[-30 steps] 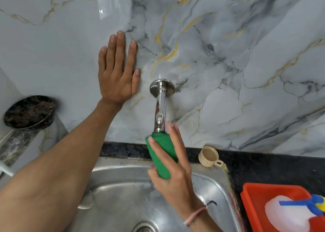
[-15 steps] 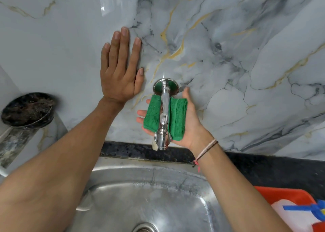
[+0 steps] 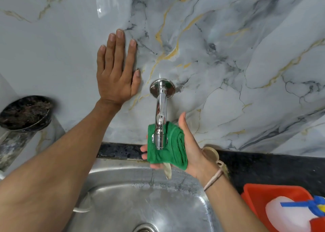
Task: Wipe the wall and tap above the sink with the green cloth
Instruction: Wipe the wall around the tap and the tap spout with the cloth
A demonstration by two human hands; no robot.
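A chrome tap [image 3: 161, 112] juts out of the marble wall [image 3: 228, 56] above the steel sink [image 3: 140, 200]. My right hand [image 3: 191, 149] lies palm-up under the tap's spout end, holding the folded green cloth [image 3: 171, 147] against the underside of the spout. The cloth cups the lower end of the tap. My left hand [image 3: 117, 70] rests flat on the wall just left of the tap's round base, fingers spread upward, holding nothing.
A beige plastic cup [image 3: 213, 155] lies on the black counter [image 3: 272, 168] behind my right wrist. An orange tub [image 3: 260, 193] with a white object and a blue item sits at the lower right. A dark round pot [image 3: 24, 112] stands at the left.
My right hand turned palm-up, slid the cloth up under the tap to its base, then drew it back down to the spout end. My left hand stayed pressed on the wall.
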